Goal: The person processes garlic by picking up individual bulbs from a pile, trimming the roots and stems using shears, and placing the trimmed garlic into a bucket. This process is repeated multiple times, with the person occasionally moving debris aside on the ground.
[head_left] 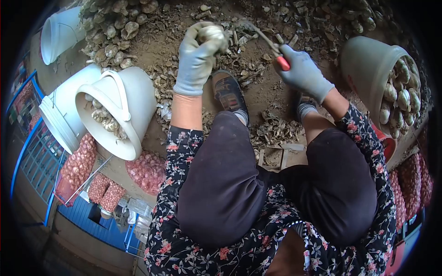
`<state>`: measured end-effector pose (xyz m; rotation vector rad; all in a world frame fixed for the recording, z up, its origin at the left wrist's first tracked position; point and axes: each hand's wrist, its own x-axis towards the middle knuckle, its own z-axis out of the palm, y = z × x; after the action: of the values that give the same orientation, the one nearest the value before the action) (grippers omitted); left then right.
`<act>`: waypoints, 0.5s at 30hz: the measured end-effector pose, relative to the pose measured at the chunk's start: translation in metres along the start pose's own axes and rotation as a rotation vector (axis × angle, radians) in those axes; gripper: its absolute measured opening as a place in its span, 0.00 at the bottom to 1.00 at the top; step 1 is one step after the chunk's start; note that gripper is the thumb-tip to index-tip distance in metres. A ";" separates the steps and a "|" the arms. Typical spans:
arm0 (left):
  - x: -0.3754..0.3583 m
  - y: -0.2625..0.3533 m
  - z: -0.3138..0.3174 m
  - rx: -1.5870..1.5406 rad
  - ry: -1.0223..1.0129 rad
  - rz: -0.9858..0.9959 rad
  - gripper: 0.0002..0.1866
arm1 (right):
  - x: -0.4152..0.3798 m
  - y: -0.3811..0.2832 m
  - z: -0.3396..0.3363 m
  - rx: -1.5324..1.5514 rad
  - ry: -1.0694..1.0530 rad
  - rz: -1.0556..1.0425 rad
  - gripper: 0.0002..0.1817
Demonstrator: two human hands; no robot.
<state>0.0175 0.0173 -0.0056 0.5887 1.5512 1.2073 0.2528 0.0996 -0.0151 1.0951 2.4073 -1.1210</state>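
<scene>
The left hand (198, 57), gloved, was clenched around a garlic bulb (212, 33) at upper centre of the frame. The right hand (301, 71), also gloved, gripped the red handle of a knife (267, 42), blade pointing toward the bulb. To trim well, the bulb probably needed holding firm with the fingers behind the blade's path, and short, controlled strokes directed away from the palm. Four buckets were visible: three at left, one (110, 110) holding bulbs, and one full bucket (377, 78) at right. Mesh sacks (80, 161) lay at lower left; their number could not be told.
</scene>
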 end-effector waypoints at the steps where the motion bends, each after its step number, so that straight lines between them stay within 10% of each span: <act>1: 0.001 -0.004 -0.003 -0.345 -0.016 -0.003 0.19 | -0.003 0.003 0.001 0.156 -0.019 -0.005 0.18; 7: 0.001 -0.028 -0.008 -1.085 -0.179 -0.139 0.16 | -0.011 -0.018 0.005 0.543 -0.241 -0.038 0.28; 15: -0.010 -0.028 0.023 -0.917 0.132 -0.321 0.15 | 0.001 -0.039 0.016 0.414 -0.091 -0.035 0.24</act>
<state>0.0477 0.0077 -0.0258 -0.3318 0.9711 1.5393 0.2226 0.0722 -0.0057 1.0889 2.1855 -1.6946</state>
